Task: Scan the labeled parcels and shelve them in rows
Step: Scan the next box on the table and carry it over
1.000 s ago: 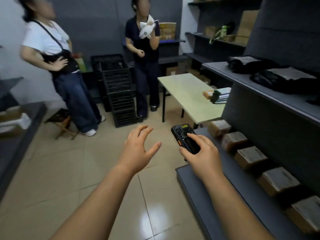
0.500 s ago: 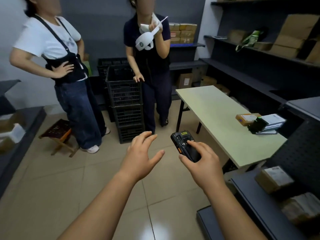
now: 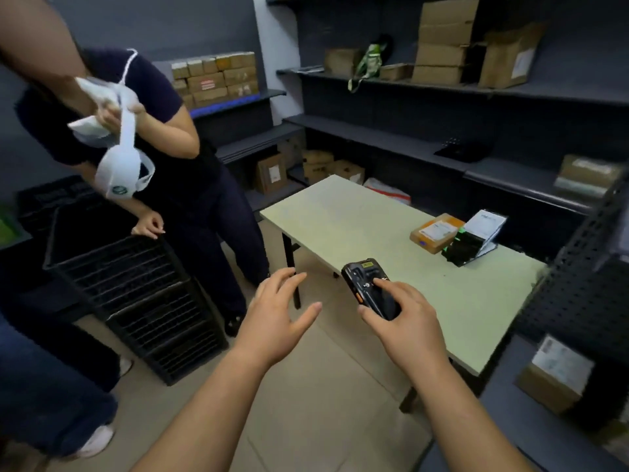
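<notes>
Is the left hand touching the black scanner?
Apart. The head view shows bare floor between the left hand and the scanner, which only the right hand grips.

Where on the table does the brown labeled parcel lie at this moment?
Head view: the parcel lies at the far right of the pale table, just left of a black pouch.

- Scanner [image 3: 369, 291]: blk, orange side btn, yellow sticker.
- Table [image 3: 340, 219]: pale green.
- Parcel [image 3: 435, 231]: brown cardboard w/ white label.
- Crates [image 3: 136, 287]: blk, grid pattern.
- Shelves [image 3: 374, 139]: dark grey.
- Floor [image 3: 306, 420]: beige tiles.
</notes>
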A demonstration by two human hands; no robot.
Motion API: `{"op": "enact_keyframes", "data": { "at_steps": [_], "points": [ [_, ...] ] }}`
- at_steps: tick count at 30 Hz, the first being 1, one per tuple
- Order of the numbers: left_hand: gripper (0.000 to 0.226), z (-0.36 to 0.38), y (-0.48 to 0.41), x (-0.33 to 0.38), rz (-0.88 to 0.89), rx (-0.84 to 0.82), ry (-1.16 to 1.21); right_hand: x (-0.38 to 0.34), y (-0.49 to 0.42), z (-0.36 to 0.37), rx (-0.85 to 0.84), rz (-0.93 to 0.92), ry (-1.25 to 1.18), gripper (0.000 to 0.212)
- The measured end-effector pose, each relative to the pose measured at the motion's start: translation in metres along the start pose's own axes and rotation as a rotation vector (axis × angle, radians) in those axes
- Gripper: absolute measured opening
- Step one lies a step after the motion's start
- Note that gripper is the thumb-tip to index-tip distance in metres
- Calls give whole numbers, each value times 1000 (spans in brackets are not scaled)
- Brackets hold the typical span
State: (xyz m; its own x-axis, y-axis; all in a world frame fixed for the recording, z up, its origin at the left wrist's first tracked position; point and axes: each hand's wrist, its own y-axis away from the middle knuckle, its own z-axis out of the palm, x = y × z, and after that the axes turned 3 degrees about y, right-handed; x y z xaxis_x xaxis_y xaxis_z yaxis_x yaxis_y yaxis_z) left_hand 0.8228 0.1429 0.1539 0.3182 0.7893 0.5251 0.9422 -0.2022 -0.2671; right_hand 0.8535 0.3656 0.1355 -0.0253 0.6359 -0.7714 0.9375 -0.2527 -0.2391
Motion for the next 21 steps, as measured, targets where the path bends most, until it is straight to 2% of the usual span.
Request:
{"op": "enact_keyframes", "data": {
  "at_steps": [7,14,16,19,21],
  "points": [
    [62,29,-145,-15,148,-106,45,8,-104,9,153,130,71,51],
    [80,95,-264,-16,324,-263,154,38,-170,13,328,317,195,52],
    [77,113,-296,-13,383,-345,185,43,-185,15,398,386,209,51],
    [63,134,-332,-6,437,-397,209,49,-202,17,452,454,237,51],
    [62,149,-354,-2,473,-435,213,56,-215,21,471,500,260,52]
  ]
}}
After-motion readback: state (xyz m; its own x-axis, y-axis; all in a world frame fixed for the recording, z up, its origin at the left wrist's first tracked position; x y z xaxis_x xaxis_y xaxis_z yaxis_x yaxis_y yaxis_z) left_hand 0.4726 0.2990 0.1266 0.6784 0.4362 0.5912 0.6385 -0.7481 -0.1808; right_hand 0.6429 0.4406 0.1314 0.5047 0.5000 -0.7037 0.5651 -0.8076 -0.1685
